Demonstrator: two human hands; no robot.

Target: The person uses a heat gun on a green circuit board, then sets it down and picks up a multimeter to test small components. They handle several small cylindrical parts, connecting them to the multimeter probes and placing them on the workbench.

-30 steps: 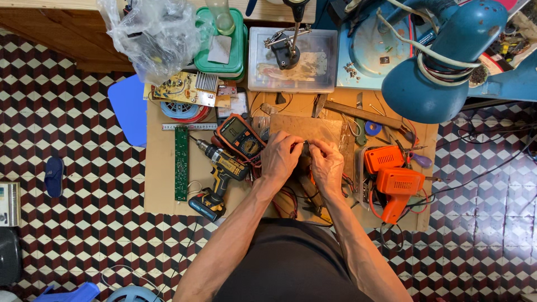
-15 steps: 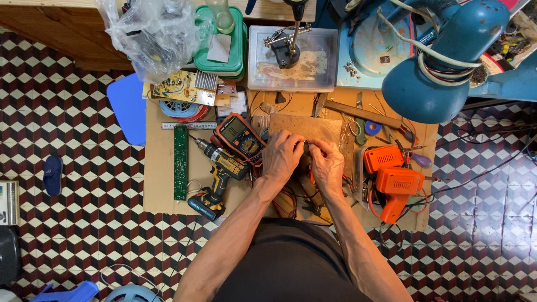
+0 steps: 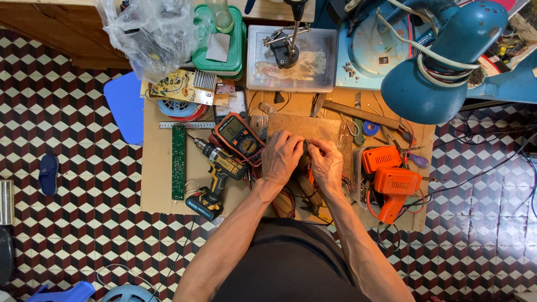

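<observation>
Both hands, left hand (image 3: 281, 158) and right hand (image 3: 327, 163), pinched shut on a tiny, light, fragile part (image 3: 306, 146), multimeter (image 3: 239, 136) at 9 o'clock; hold by edges.

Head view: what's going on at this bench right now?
A person works over a cluttered cardboard-covered bench. The left hand and right hand are close together at the middle, pinching something small that the fingers hide, over a brown board. A multimeter and a cordless drill lie just left of the hands; an orange soldering gun lies to the right. A blue lamp hangs above the bench.
</observation>
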